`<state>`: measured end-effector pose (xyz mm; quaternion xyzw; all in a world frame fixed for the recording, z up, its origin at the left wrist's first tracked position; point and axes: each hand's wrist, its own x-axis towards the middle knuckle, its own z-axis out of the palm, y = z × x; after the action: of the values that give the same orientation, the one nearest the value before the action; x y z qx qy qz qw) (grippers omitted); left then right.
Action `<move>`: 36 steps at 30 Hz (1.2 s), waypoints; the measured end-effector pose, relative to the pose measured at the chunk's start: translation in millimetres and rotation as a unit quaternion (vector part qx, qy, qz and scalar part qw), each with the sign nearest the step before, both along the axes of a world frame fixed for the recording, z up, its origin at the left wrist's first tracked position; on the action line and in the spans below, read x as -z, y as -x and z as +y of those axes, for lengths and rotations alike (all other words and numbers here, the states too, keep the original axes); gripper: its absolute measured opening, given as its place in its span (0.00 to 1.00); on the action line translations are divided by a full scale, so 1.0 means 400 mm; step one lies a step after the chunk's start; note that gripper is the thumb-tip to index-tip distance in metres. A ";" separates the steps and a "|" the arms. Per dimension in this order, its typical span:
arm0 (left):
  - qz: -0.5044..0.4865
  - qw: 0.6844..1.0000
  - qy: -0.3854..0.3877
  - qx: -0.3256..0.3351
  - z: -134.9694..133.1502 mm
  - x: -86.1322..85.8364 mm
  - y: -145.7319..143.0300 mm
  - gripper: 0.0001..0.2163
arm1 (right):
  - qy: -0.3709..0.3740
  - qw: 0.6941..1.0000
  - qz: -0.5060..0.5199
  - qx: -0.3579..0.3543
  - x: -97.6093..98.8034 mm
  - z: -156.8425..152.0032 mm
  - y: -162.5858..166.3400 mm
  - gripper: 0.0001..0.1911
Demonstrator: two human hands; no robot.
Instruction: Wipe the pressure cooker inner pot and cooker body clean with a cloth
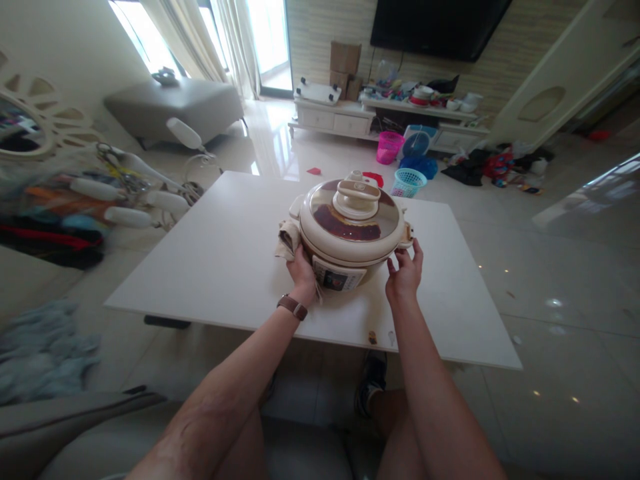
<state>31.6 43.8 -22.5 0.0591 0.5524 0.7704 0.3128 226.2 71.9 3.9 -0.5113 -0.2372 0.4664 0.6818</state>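
Observation:
A cream electric cooker (350, 233) with a glass lid and a knob on top stands on the white table (210, 267). My left hand (301, 270) presses a beige cloth (289, 239) against the cooker's left side, fingers closed on the cloth. My right hand (405, 272) rests against the cooker's right side just below its side handle, fingers slightly curled and holding nothing. A watch sits on my left wrist.
A drying rack (135, 187) with clothes stands to the left of the table. Pink and teal baskets (400, 163) and clutter lie on the floor beyond. A TV cabinet (380, 117) lines the far wall. My knees are under the table's near edge.

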 end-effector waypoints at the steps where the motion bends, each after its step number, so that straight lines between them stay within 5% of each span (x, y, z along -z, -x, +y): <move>1: 0.002 1.000 -0.004 0.000 0.001 0.001 0.000 0.11 | 0.000 1.000 -0.002 0.000 0.000 0.000 0.000 0.39; 26: 0.008 1.000 -0.024 -0.016 -0.006 -0.006 -0.008 0.14 | 0.000 1.000 0.001 -0.002 0.000 0.001 0.000 0.41; 33: 0.149 0.984 -0.102 -0.003 -0.062 -0.004 -0.052 0.17 | -0.003 1.000 0.001 0.000 0.001 0.000 0.002 0.40; 36: 0.321 0.932 -0.145 0.089 -0.101 -0.007 -0.049 0.21 | -0.004 1.000 0.002 0.001 -0.002 -0.003 0.004 0.40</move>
<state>51.1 3.4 -19.5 0.3965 0.4981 0.7512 0.1740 224.5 70.8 4.8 -0.5082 -0.2374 0.4658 0.6844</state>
